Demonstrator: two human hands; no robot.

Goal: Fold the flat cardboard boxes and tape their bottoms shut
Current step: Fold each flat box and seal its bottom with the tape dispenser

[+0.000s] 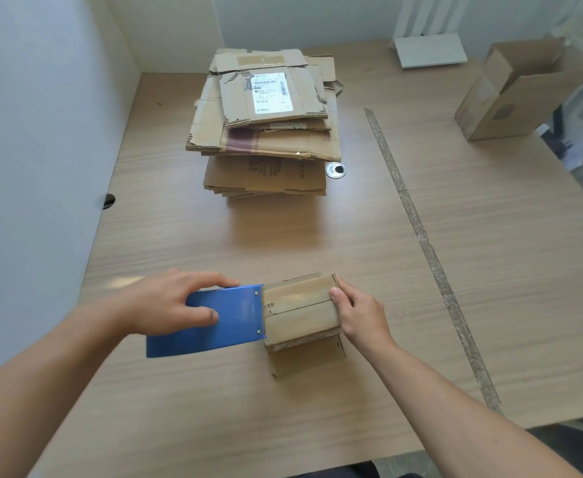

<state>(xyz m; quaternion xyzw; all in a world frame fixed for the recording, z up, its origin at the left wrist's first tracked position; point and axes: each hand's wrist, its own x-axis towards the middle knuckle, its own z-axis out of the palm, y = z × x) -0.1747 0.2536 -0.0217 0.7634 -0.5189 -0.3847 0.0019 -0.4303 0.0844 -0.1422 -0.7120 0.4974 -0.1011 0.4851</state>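
Fingers and thumb of the left hand [166, 301] curl round the blue tape dispenser [234, 319], whose front edge touches the small box [298, 305]. The right hand [362, 315] pinches the box's right end. Clear tape seems to cover its top seam. The box stands near the table's [317, 426] front edge. The stack of flat boxes [265, 125] lies toward the far edge.

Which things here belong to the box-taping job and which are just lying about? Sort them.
Job: small box, held by the right hand; blue tape dispenser, gripped by the left hand; stack of flat boxes; open folded box.
Lying about: white panel; silver disc; worn strip across the table.
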